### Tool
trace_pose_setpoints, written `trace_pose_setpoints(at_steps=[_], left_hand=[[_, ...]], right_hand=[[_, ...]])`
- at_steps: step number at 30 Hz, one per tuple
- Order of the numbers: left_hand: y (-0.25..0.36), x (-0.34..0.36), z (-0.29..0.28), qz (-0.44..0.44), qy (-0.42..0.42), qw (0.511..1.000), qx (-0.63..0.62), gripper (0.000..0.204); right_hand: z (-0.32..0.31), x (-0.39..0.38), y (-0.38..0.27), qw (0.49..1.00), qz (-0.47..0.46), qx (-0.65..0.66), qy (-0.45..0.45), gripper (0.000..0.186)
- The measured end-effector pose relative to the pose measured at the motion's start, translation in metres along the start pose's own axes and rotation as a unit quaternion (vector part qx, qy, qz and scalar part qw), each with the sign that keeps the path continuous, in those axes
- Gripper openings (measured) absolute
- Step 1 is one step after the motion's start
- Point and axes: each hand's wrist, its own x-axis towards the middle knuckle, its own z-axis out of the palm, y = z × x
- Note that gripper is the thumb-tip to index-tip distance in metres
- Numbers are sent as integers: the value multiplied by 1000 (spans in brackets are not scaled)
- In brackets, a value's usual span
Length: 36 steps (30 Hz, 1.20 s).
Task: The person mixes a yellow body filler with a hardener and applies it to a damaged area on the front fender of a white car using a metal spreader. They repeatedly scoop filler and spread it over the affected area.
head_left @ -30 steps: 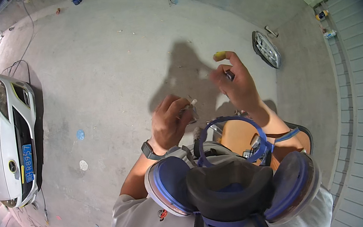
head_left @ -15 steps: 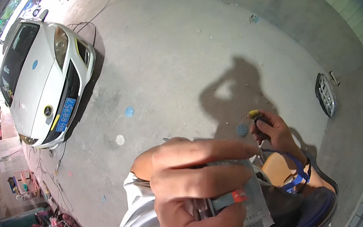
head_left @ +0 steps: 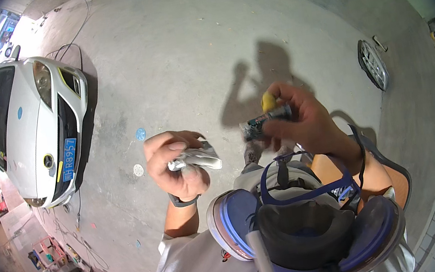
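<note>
Since half a second ago, the left grip (head_left: 161, 172) has dropped away from close in front of the camera, where it filled the lower middle, and the right grip (head_left: 308, 122) has swung up and inward from the lower right. The car's place in the view has also shifted, which suggests that the head has turned. What this means for the work: both hands now show in full, apart, each with its own object, and nothing visibly passes between them.

The left grip is narrow, thumb and fingers pinching a crumpled silvery packet (head_left: 207, 158) that points out to its right. The right grip is closed around a dark, printed cylinder (head_left: 254, 126), which juts out on its left, toward the other hand. Just above that cylinder, a yellow covering (head_left: 267, 101) sits on a finger of the right grip; whether they touch is unclear.

Below and between the grips hangs a respirator (head_left: 298, 222) on the chest. A tan chair (head_left: 324, 170) stands below the right grip; a ribbed car part (head_left: 373, 65) lies on the floor (head_left: 180, 74) beyond it, up and right. Well left of the left grip is a white car (head_left: 31, 130).
</note>
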Motion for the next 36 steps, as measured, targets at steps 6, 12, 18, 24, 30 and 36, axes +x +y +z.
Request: trace_pose_setpoints(at_steps=[6,12,18,24,30,36], left_hand=[[-17,-26,10,-91,23,995,-18,40],[-25,-33,34,-130,11,989,-71,39],[-27,-35,60,-148,-24,983,-105,35],[-11,-38,89,-155,-48,980,-112,31],[20,-47,137,-171,-57,979,-90,28],[58,-58,195,-189,-47,979,-65,27]], right_hand=[[13,-13,-2,999,-32,10,-33,15],[15,-29,-5,962,-148,-228,-22,20],[29,-50,-10,920,-237,-301,86,30],[12,-80,-18,918,-276,-276,68,32],[-34,-117,-12,906,-323,-266,61,33],[-80,-164,-8,899,-351,-252,73,29]])
